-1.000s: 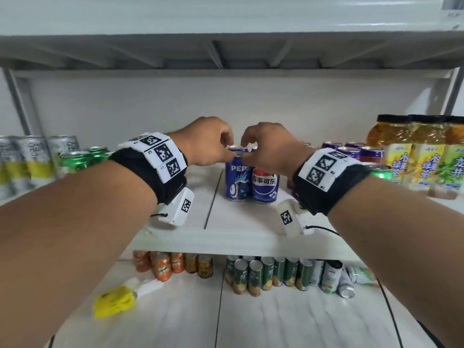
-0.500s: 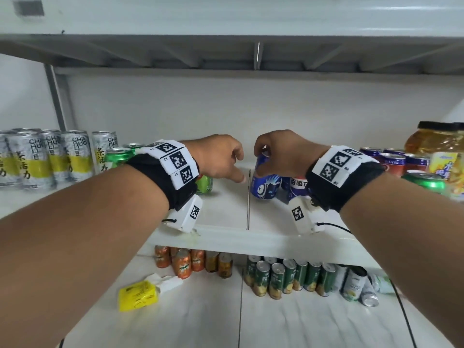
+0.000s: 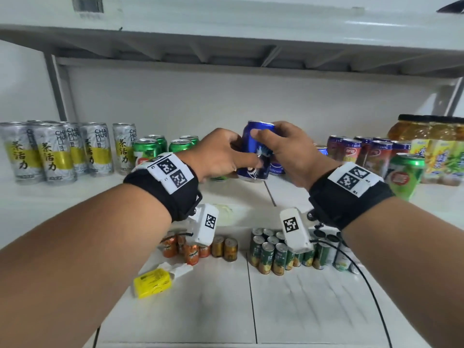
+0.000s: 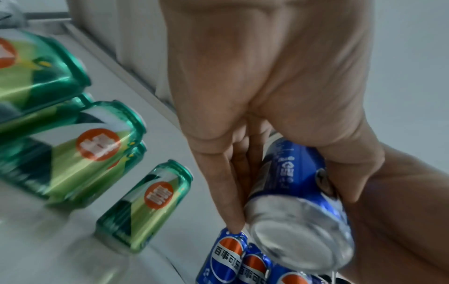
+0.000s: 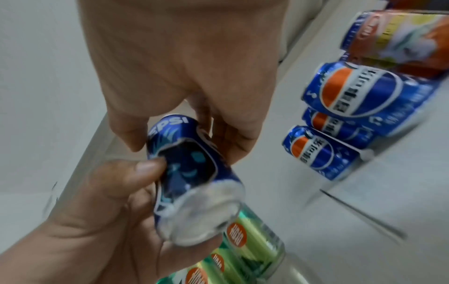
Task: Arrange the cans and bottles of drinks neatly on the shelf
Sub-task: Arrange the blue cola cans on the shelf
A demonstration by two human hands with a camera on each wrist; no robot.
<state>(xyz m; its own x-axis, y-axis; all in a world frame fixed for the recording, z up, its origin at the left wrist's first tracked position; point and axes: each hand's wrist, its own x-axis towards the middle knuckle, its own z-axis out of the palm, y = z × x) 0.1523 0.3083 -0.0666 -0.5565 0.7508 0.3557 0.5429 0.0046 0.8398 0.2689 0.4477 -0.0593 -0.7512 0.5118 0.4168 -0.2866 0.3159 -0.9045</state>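
Note:
A blue Pepsi can (image 3: 256,151) is tilted above the white shelf (image 3: 75,187), clear of its surface. My right hand (image 3: 281,146) grips its upper part between thumb and fingers, and my left hand (image 3: 226,156) grips its lower part. In the left wrist view the can's silver bottom (image 4: 298,236) faces the camera. The right wrist view shows the blue Pepsi can (image 5: 192,173) between both hands. More Pepsi cans (image 5: 320,151) stand on the shelf just behind and to the right, also seen as Pepsi cans (image 4: 226,255) below my left fingers.
Tall silver-yellow cans (image 3: 52,151) fill the shelf's left, green cans (image 3: 150,149) stand beside them. Red-and-blue cans (image 3: 351,151), one green can (image 3: 404,174) and yellow tea bottles (image 3: 439,146) crowd the right. The lower shelf holds orange cans (image 3: 190,252), green-yellow cans (image 3: 273,254) and a yellow packet (image 3: 153,282).
The blue can stood upright on the shelf beside another Pepsi can; the right hand tipped it and it now hangs above the shelf. The left hand has moved onto its lower part.

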